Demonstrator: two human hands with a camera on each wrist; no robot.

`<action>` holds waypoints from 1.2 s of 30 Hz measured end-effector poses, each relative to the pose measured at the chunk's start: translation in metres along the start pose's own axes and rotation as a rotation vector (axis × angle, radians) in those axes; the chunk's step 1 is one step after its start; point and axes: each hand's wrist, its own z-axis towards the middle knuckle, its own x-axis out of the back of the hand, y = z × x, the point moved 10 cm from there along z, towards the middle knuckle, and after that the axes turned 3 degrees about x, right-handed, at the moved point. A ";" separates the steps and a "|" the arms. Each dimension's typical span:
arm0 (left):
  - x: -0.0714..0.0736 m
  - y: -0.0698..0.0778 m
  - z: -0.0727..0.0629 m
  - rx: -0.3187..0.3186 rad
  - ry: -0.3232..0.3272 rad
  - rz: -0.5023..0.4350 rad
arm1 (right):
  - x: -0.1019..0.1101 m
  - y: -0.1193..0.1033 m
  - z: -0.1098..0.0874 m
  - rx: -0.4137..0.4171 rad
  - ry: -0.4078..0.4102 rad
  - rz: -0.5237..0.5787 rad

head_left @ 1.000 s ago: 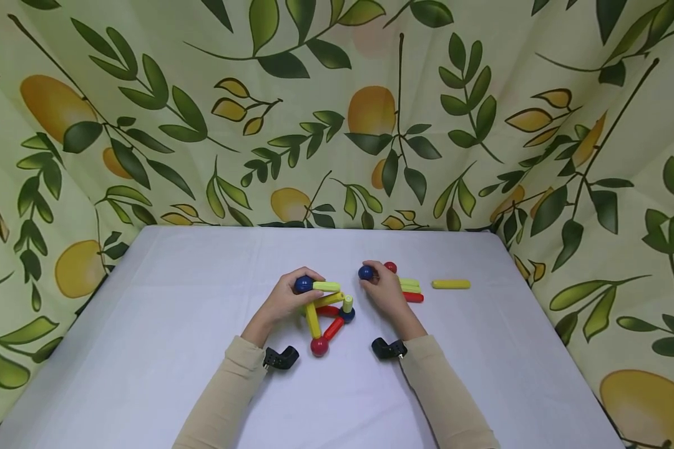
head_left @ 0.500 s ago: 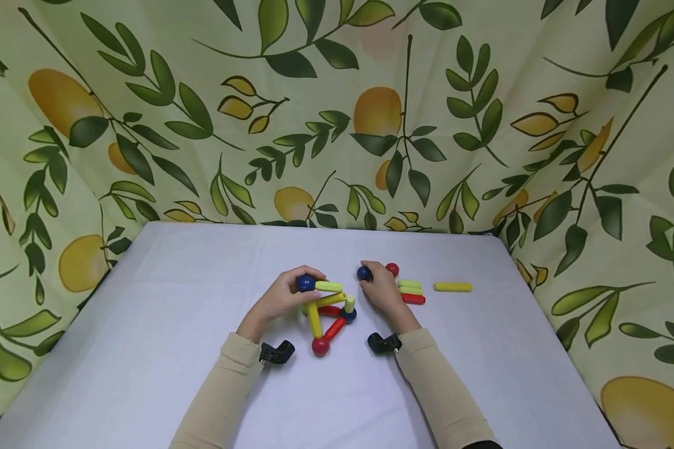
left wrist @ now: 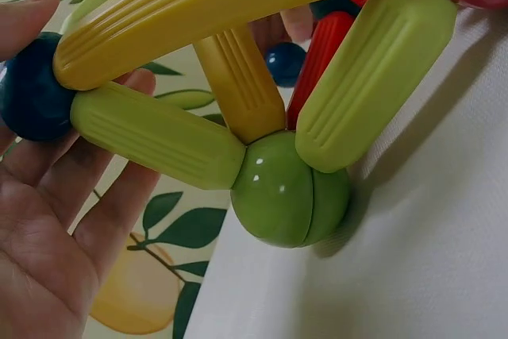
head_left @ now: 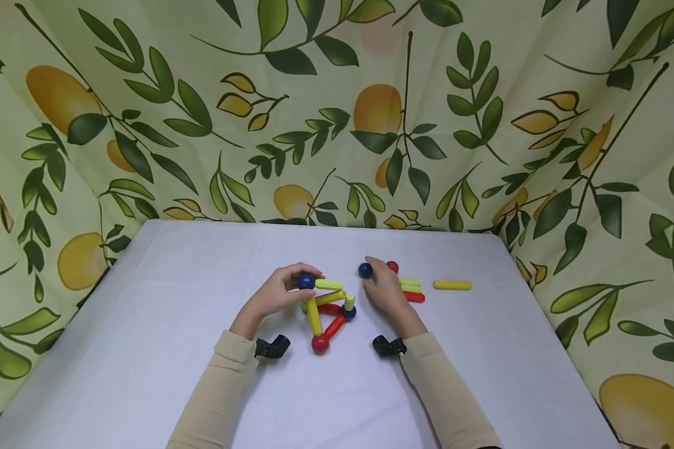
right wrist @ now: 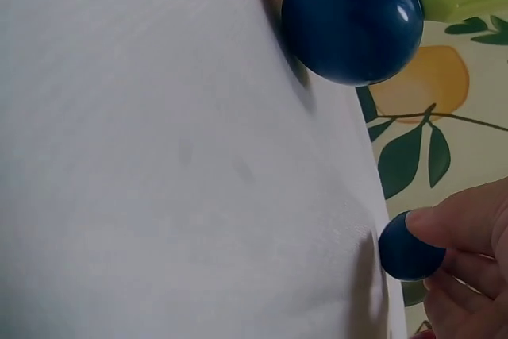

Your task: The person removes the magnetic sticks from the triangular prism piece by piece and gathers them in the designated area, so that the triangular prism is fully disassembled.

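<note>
On the table stands a frame of coloured rods and balls. My left hand (head_left: 271,292) holds the blue ball (head_left: 306,280) at its top; in the left wrist view, thumb and fingers lie around that ball (left wrist: 36,89). A light green rod (head_left: 329,284) sticks out from it to the right. Lower down are a red ball (head_left: 320,343), a green ball (left wrist: 286,188) and another blue ball (right wrist: 353,17) bearing a short upright green rod (head_left: 349,302). To the right, my right hand (head_left: 386,288) pinches a loose blue ball (right wrist: 409,248) between thumb and fingers, close to the tabletop.
Beside the right hand lie light green rods (head_left: 410,284), a red rod (head_left: 414,297) and a loose red ball (head_left: 392,266). Farther right is a single yellow rod (head_left: 452,285). A leaf-patterned curtain (head_left: 314,112) hangs behind the white table (head_left: 202,262).
The right hand has shifted slightly, uncovering more of its blue ball. The left hand stays at the top blue ball, its wrist a little farther left. The camera view has moved slightly.
</note>
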 end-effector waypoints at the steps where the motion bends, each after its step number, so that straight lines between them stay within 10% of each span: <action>1: 0.000 -0.001 0.000 0.005 -0.001 -0.003 | 0.001 -0.001 -0.001 0.003 -0.001 0.003; 23: -0.001 -0.004 -0.003 0.045 -0.062 -0.035 | 0.017 -0.056 -0.064 0.269 -0.045 0.256; 36: -0.002 -0.009 -0.003 0.068 -0.096 -0.064 | 0.012 -0.072 -0.072 0.358 0.006 0.185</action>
